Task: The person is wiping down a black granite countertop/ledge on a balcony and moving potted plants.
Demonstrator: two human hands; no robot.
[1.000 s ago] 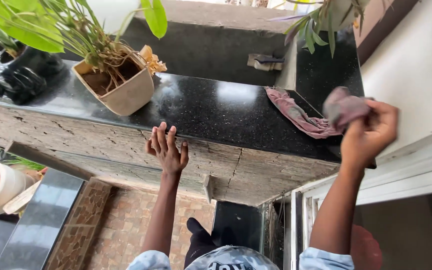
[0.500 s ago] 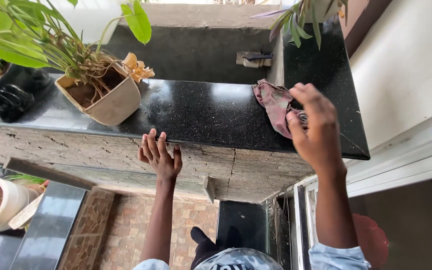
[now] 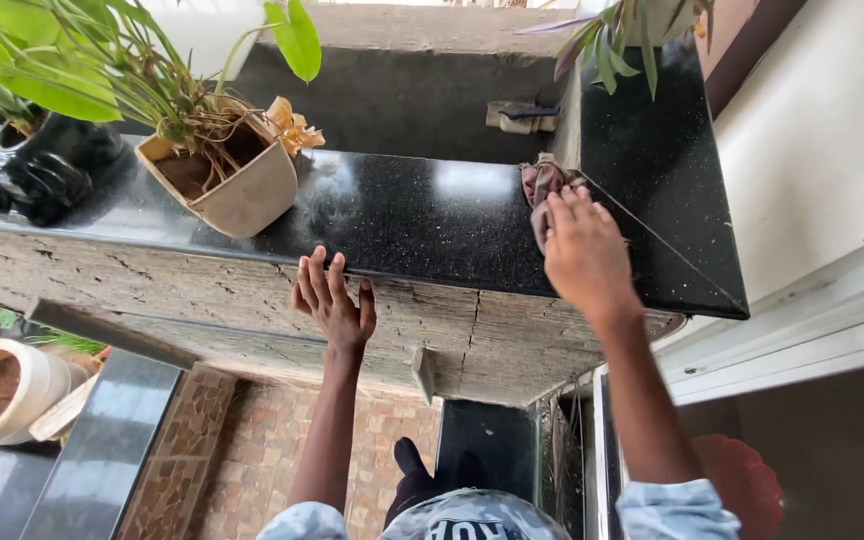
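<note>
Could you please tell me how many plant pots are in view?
3: a beige square pot and a glossy black pot on the ledge, a cream round pot below; another may be hidden top right.

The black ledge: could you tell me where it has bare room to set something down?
The ledge is bare between the beige planter and the cloth under the right hand, and beyond it toward the far plant. The left end is crowded by the black pot.

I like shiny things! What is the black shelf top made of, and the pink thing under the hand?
The black ledge top looks like polished stone, maybe granite: it is speckled and mirrors the sky. The pink rag under the right hand looks like soft, matte cloth, since it bunches into folds. The left hand rests on rough, cracked stone facing.
</note>
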